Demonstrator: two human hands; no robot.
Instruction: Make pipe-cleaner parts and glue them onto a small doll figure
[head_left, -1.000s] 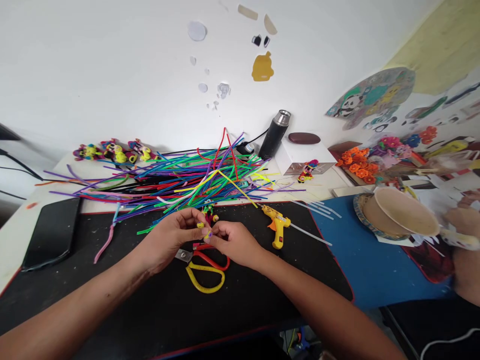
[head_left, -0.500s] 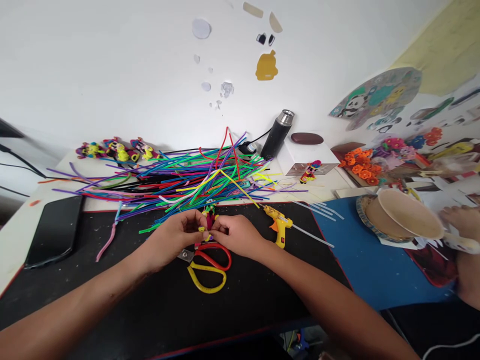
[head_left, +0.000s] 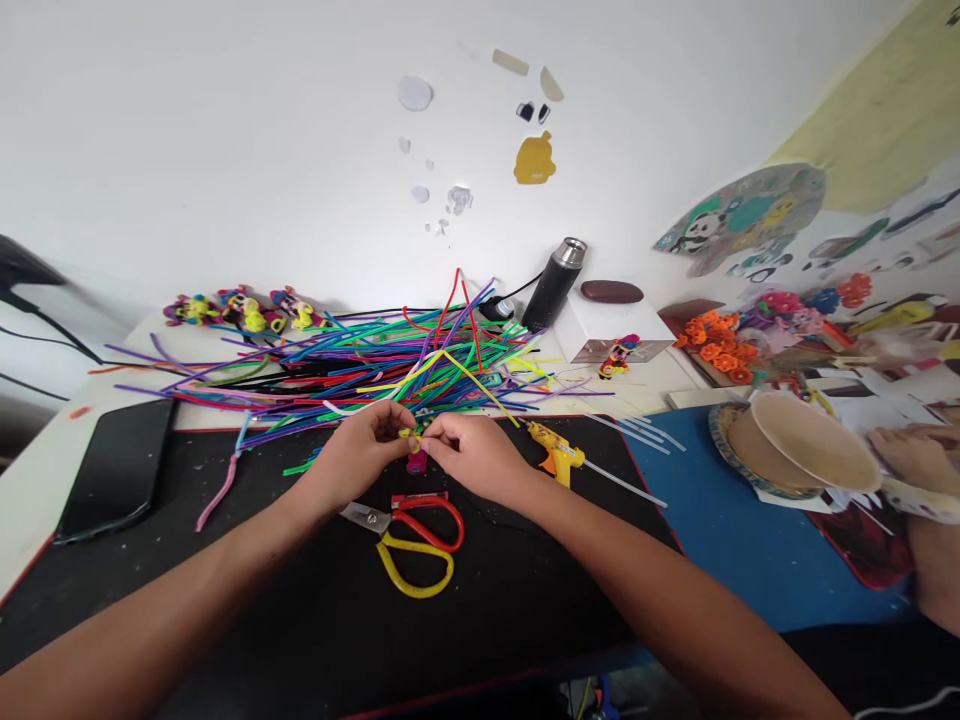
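Observation:
Between my hands is a small pipe-cleaner figure [head_left: 417, 461] with magenta, yellow and green parts, largely covered by fingers. My left hand [head_left: 365, 447] pinches its yellow part from the left. From the right, the thumb and fingertips of my right hand [head_left: 474, 452] close on the same figure. Scissors [head_left: 420, 548] with one red and one yellow handle lie on the black mat [head_left: 315, 630] just below my hands. To the right of my right hand rests a yellow glue gun [head_left: 555, 450] with a clear glue stick in its back.
A heap of coloured pipe cleaners [head_left: 360, 370] lies behind my hands. Several finished figures [head_left: 244, 310] sit back left, above a phone [head_left: 116, 470]. A black flask [head_left: 555, 285] stands behind. At right are a bowl [head_left: 814, 445] and another person's hand [head_left: 919, 455].
The view has tilted up slightly. My hands have turned the figure, so its magenta part now points down below my fingers. They have also shifted a little away from the scissors.

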